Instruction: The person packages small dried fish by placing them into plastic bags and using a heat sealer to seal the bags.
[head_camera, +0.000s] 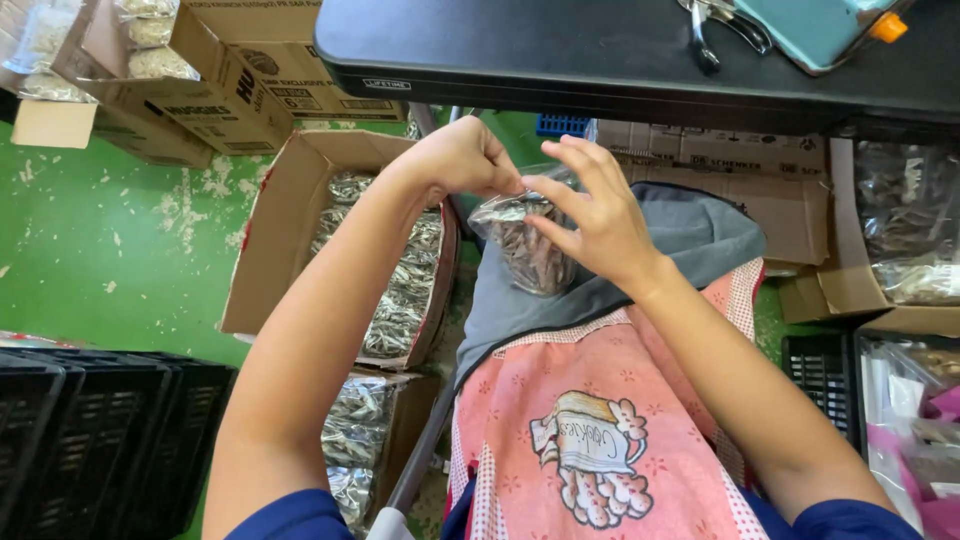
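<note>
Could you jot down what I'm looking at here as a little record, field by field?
Left hand: left hand pinches the top of a small clear bag
Right hand: right hand holds the same bag's top from the other side
Bag: small clear bag filled with small dried fish
Lap: pink apron over a grey cloth
Beside: cardboard box of filled bags on the green floor
Above: black table

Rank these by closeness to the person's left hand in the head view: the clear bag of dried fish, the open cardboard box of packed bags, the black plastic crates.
1. Clear bag of dried fish: pinched in the left hand.
2. Open cardboard box of packed bags: just left, below.
3. Black plastic crates: far lower left.
</note>
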